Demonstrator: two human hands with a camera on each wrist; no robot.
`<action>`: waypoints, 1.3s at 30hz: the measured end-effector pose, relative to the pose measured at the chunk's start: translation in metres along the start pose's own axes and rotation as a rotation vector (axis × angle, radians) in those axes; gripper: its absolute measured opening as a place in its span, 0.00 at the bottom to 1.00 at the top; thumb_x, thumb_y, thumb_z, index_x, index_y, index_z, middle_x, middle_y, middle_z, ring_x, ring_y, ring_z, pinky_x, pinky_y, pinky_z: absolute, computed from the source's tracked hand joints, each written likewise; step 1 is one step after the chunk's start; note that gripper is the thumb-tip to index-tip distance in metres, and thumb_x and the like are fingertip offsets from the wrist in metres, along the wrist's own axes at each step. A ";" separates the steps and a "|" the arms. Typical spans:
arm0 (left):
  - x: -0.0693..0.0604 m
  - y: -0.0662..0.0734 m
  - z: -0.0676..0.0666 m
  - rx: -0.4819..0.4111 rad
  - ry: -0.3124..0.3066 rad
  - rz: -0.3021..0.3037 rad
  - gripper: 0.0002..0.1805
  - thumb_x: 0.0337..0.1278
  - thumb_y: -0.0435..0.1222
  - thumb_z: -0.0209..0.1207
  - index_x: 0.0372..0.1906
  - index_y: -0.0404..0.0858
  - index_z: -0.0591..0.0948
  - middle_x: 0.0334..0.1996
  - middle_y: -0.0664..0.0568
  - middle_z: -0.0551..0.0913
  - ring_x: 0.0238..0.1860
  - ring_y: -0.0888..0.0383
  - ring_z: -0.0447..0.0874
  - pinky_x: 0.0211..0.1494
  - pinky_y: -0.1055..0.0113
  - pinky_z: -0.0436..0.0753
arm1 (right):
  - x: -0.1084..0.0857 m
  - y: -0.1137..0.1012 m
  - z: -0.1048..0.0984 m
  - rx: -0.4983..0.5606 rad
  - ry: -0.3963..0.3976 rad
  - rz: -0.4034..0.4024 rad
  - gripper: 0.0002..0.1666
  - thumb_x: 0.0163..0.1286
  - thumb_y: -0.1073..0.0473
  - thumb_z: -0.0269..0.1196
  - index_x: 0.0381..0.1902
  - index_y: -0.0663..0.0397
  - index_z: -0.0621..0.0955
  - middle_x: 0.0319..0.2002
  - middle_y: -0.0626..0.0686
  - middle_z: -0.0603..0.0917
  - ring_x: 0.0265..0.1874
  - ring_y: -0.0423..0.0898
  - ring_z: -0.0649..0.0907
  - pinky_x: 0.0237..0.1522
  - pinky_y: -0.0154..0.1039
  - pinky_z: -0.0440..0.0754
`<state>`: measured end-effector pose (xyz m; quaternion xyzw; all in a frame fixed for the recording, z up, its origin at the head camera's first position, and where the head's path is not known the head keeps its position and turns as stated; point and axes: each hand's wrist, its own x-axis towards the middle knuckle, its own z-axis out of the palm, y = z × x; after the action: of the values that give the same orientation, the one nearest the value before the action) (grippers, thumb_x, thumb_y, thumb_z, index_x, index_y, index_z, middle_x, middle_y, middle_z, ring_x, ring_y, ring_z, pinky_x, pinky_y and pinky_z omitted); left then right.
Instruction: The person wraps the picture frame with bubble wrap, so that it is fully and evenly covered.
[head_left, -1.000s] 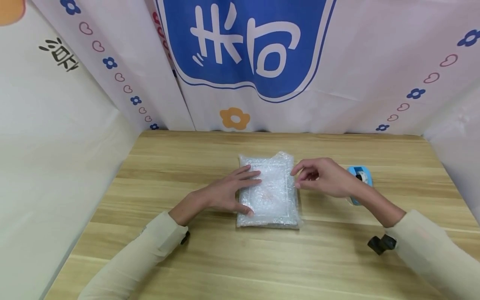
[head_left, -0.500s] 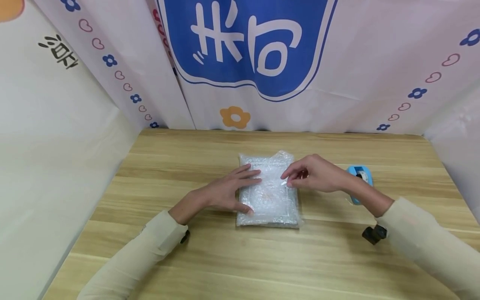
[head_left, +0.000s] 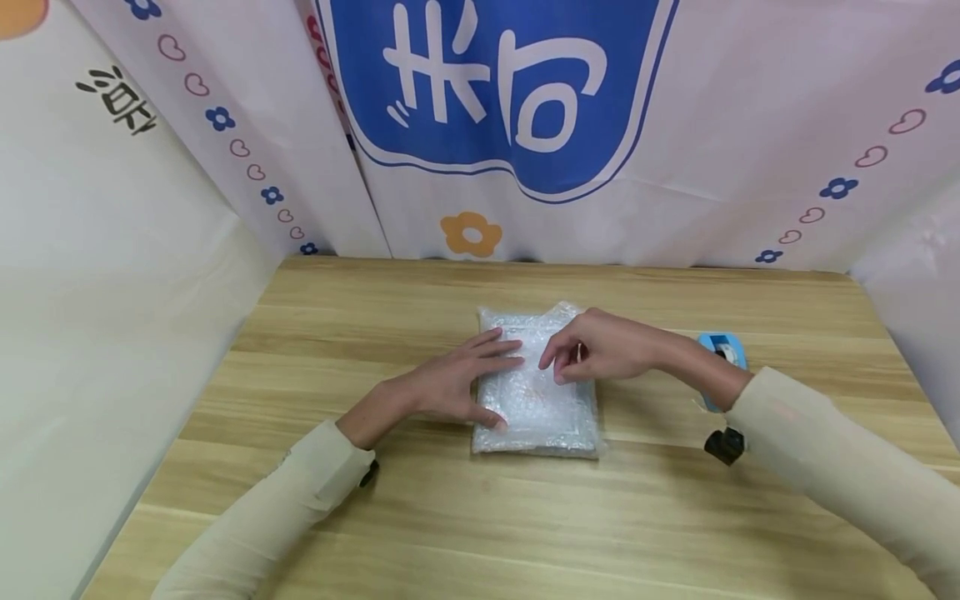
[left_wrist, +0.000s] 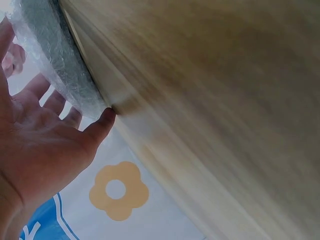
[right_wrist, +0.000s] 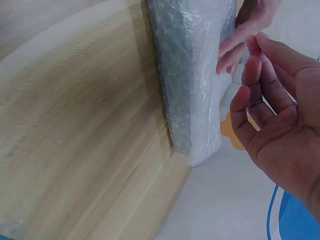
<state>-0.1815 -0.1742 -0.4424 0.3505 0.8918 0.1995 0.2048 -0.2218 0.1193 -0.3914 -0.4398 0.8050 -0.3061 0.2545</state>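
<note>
A flat, framed rectangular item in bubble wrap (head_left: 534, 408) lies on the wooden table. My left hand (head_left: 450, 385) rests across its left side with the fingers spread; in the left wrist view that hand (left_wrist: 50, 135) reaches along the package's edge. Above the package's right half is my right hand (head_left: 603, 346), its thumb and forefinger tips together. In the right wrist view the same hand (right_wrist: 285, 105) shows this pinch, apart from the wrap, its other fingers curled. A small piece of clear tape seems to be in the pinch, barely visible.
A blue tape dispenser (head_left: 723, 354) stands right of the package, partly hidden behind my right forearm. Printed cloth walls (head_left: 705, 167) close off the back and sides of the table (head_left: 420, 525).
My right hand has moved left from beside the package's right edge to over its middle right, fingertips still pinched. The left hand and the package have stayed in place.
</note>
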 end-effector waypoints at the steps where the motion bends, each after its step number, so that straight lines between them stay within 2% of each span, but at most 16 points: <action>1: 0.000 0.000 0.000 -0.002 0.001 -0.002 0.53 0.56 0.57 0.77 0.84 0.46 0.67 0.88 0.55 0.55 0.91 0.47 0.36 0.89 0.40 0.55 | 0.002 0.000 0.000 0.001 -0.010 -0.002 0.12 0.74 0.61 0.70 0.53 0.56 0.90 0.38 0.42 0.92 0.37 0.36 0.87 0.43 0.35 0.87; 11: 0.003 0.001 0.000 -0.043 0.013 -0.011 0.55 0.49 0.56 0.81 0.81 0.45 0.71 0.87 0.55 0.59 0.90 0.46 0.40 0.89 0.40 0.55 | 0.021 0.006 0.005 0.026 -0.090 -0.012 0.12 0.75 0.63 0.69 0.53 0.58 0.90 0.37 0.44 0.92 0.38 0.36 0.87 0.48 0.36 0.88; 30: 0.002 0.001 -0.001 -0.063 0.014 -0.037 0.58 0.49 0.56 0.81 0.84 0.47 0.67 0.87 0.55 0.57 0.90 0.47 0.39 0.89 0.40 0.55 | 0.033 0.009 0.009 0.020 -0.132 0.028 0.12 0.73 0.66 0.68 0.52 0.60 0.90 0.38 0.47 0.93 0.40 0.35 0.88 0.50 0.33 0.88; 39: 0.003 -0.001 -0.001 -0.057 0.014 -0.018 0.56 0.50 0.56 0.81 0.83 0.45 0.69 0.88 0.56 0.57 0.90 0.47 0.39 0.89 0.39 0.55 | 0.035 0.014 0.011 0.028 -0.132 0.033 0.12 0.73 0.66 0.68 0.52 0.60 0.90 0.39 0.48 0.94 0.39 0.34 0.88 0.48 0.31 0.87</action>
<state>-0.1846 -0.1730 -0.4422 0.3350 0.8904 0.2255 0.2102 -0.2391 0.0924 -0.4138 -0.4420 0.7892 -0.2837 0.3183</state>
